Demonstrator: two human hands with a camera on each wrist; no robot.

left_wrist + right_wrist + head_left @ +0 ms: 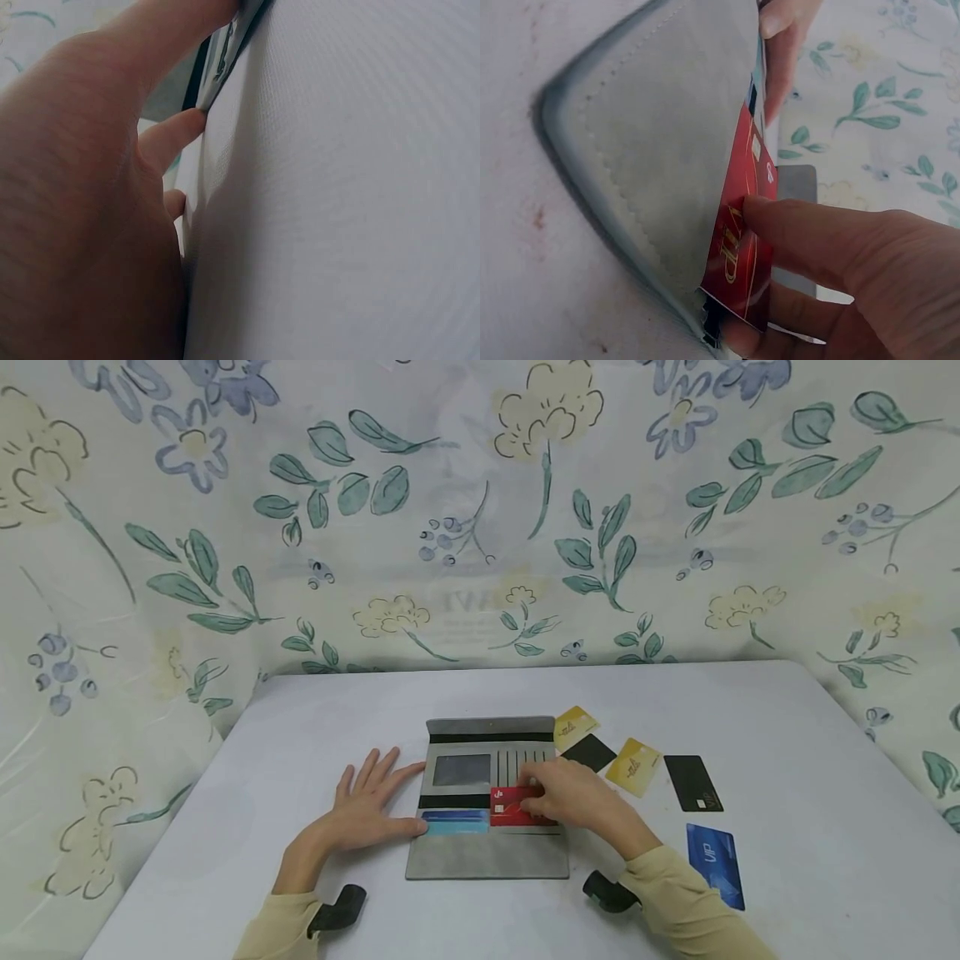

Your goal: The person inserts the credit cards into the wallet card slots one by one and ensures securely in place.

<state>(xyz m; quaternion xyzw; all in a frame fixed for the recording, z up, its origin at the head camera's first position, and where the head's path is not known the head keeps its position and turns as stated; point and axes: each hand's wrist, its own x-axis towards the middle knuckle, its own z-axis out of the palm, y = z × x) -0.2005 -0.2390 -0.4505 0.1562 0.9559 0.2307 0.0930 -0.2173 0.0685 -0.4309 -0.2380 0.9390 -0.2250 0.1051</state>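
A grey card wallet (487,858) lies unfolded on the white table, with a clear window and several slots on its upper half. My right hand (573,797) pinches a red VIP card (739,225) between thumb and fingers. The red card's lower edge sits at the slot on the wallet's lower right. Beside it, a blue card (454,822) shows in the lower left slot. My left hand (360,812) is spread flat on the table, its thumb on the wallet's left edge near the blue card and its index fingertip by that edge higher up.
To the wallet's right lie two gold cards, one farther back (573,723) and one nearer (634,767), a black card (590,752) between them, another black card (693,783) and a blue VIP card (715,860). A floral cloth (465,585) hangs behind the table.
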